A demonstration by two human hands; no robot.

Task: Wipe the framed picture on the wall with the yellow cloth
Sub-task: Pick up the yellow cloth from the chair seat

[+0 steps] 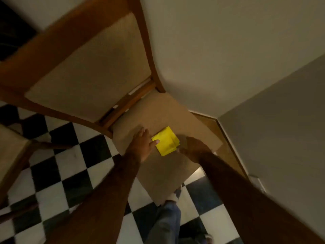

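Note:
A folded yellow cloth (167, 140) lies flat on the tan seat (168, 166) of a wooden chair. My left hand (142, 145) rests on the seat just left of the cloth, its thumb tip touching the cloth's left edge and the fingers spread. My right hand (192, 148) is at the cloth's right edge, fingers curled down; whether it grips the cloth is blurred. No framed picture is in view.
The chair's padded backrest (88, 71) rises at upper left. A second chair (12, 150) stands at the left edge. White walls (228, 50) meet in a corner at right. The floor (70, 173) is black-and-white checkered; my leg in jeans (167, 219) shows below.

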